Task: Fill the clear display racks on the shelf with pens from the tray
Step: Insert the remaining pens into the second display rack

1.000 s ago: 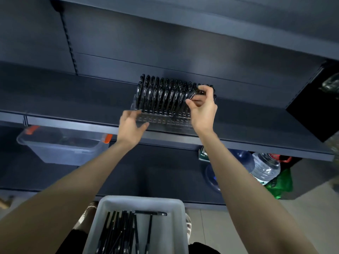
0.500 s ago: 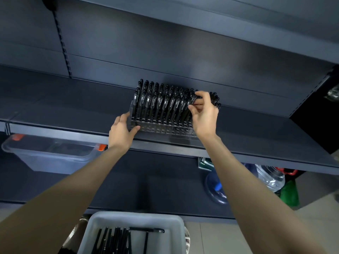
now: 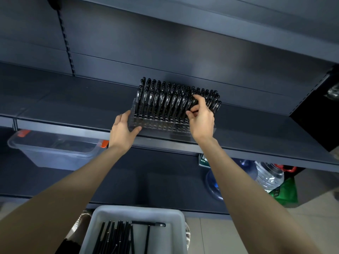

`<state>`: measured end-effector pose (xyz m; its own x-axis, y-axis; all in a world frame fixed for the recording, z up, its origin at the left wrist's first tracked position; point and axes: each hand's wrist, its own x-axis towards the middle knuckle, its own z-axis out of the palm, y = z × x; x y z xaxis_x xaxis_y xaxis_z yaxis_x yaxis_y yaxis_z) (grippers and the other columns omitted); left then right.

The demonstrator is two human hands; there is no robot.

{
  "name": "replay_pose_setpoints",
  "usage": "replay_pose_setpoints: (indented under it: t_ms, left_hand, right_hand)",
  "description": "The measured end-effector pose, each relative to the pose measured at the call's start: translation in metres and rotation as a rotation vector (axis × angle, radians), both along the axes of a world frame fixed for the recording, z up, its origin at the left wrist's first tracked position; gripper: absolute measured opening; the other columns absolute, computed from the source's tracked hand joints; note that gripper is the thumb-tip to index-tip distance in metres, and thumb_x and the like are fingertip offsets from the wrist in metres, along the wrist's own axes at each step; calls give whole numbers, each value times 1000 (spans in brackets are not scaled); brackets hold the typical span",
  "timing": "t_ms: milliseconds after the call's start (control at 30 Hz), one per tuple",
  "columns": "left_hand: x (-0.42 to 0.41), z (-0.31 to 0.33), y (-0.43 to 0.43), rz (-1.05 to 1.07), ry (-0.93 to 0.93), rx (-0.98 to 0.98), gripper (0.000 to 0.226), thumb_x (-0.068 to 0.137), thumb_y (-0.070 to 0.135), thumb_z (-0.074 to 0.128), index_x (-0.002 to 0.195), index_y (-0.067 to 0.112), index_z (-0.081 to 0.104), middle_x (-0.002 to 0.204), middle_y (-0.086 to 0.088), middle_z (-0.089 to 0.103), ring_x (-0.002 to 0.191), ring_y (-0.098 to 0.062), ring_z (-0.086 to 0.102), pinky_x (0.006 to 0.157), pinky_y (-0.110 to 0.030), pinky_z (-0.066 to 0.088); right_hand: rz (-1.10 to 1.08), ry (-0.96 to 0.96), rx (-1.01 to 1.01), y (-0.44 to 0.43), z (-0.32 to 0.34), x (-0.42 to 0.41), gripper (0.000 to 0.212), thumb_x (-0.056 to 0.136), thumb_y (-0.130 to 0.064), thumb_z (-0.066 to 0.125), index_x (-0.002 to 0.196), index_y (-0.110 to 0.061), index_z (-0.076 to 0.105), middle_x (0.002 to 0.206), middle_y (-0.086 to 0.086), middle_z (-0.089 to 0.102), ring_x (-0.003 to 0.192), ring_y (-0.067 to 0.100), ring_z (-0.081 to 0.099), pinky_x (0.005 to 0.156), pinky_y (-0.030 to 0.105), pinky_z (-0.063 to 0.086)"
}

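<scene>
**Right hand pinched pen at rack, left hand held rack end**

Right hand had its fingers curled, thumb and fingertips pinching one black pen at the right-centre of the front row. Pen was tilted, with its lower end hidden behind the hand. Left hand gripped the left end of the clear display rack, fingers up the side wall and thumb along the front base.

Rack stood on the dark shelf near its front edge, packed with upright black pens in several rows. Front-row holes below the right hand looked open, though the wrist partly covered them.

White tray sat low in view between the two forearms, well apart from the rack. It held a bundle of loose pens on its left side, plus one crosswise pen near the top.

Below the shelf were a clear storage bin with orange latches at left, and a water bottle and green bag at right.
</scene>
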<state>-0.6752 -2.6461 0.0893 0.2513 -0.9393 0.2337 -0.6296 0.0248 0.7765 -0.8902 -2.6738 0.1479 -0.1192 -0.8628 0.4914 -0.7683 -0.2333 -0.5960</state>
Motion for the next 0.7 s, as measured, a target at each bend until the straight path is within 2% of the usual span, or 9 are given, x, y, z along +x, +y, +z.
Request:
replay_pose_setpoints:
  t_ms: [133,233,367,467,567,700]
  left_hand:
    - [2,-11,33,-1,-1,-9,56,90,23,61,140,13,37,137,-9,40,126,-25,40,97,-34,37]
    - [4,-41,67,-25,-44,39,53,89,24,62,136,11,43,132,-11,46,122,-27,45,97,-38,40]
    - [9,-106,121,-104,-90,242,52,89,26,62,135,12,44,134,-11,46,123,-30,44,101,-45,39]
    - [13,-155,161,-137,-130,410,52,90,27,60,137,13,43,136,-12,44,126,-31,41,103,-45,35]
    - [14,-197,196,-147,-144,595,54,92,30,56,140,14,38,140,-10,41,129,-31,38,105,-43,34]
    - [17,-241,230,-183,-164,740,56,92,31,55,142,15,35,150,-5,29,137,-26,28,110,-41,29]
  right_hand:
    - [35,-52,54,34,-20,5,46,90,-8,60,133,-16,45,97,2,61,85,18,59,77,36,50]
    - [80,-106,159,73,-61,12,41,90,-11,60,129,-12,48,101,6,64,85,20,61,80,36,49]
    - [99,-155,344,132,-141,23,34,88,-11,62,122,-8,54,100,9,65,77,16,60,80,35,50]
    - [86,-162,547,175,-203,32,31,89,-13,62,119,-7,56,98,7,64,78,15,58,79,30,48]
    - [87,-183,747,212,-260,38,26,87,-12,64,111,-6,57,90,4,58,78,24,61,80,38,51]
    - [64,-95,1025,245,-309,43,38,87,-19,64,121,-8,52,115,11,59,101,30,60,86,34,46]
